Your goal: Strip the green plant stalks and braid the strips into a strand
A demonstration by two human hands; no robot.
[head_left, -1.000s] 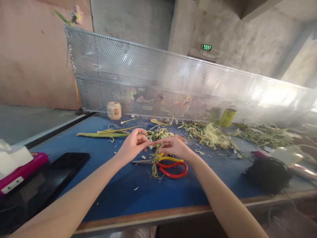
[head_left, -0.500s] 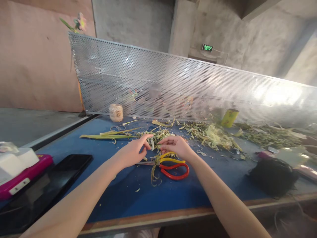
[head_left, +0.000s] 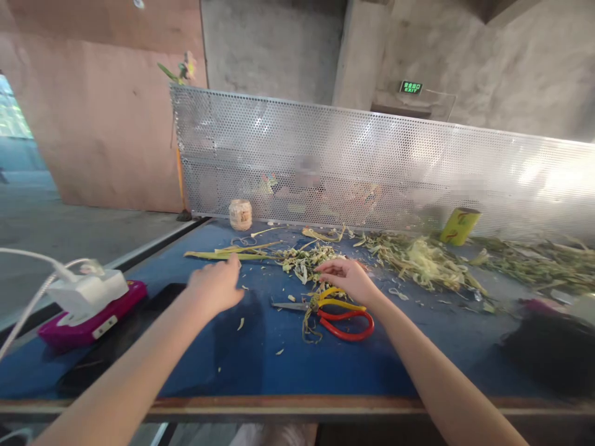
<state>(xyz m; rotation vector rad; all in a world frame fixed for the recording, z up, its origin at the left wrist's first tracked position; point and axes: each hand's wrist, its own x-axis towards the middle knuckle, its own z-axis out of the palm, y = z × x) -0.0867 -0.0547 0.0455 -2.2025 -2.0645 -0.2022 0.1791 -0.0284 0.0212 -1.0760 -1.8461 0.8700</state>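
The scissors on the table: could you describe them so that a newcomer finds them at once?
On the blue tabletop, find the pile of plant scraps by the right hand. Just nearer the table's front edge lie the scissors, blades toward the left, dry strands at their pivot. One handle is yellow and the other red, unlike the pale green scraps around them.

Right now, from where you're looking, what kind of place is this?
It looks like a workshop, maybe for crafts: I can see red-and-yellow scissors, a pile of plant scraps and a lit exit sign.
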